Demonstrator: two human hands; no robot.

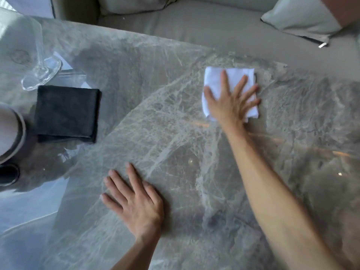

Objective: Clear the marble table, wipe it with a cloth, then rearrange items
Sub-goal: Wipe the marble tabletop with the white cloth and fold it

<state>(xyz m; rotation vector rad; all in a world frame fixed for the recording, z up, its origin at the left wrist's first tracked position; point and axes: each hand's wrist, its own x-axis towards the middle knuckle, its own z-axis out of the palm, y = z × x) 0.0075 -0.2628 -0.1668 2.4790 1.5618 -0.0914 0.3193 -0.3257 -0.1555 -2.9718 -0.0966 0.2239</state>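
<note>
The grey veined marble table [165,117] fills the view. A folded white cloth [214,78] lies on it at the upper right. My right hand [231,100] presses flat on that cloth with fingers spread. My left hand [136,201] rests palm down on the bare marble near the front, fingers apart and holding nothing. A folded black cloth [67,113] lies at the left of the table.
A clear glass piece [41,73] stands at the far left beside the black cloth. A white and grey round object [11,133] and a black one [8,175] sit at the left edge. A grey sofa [194,26] with a cushion [300,18] runs behind the table.
</note>
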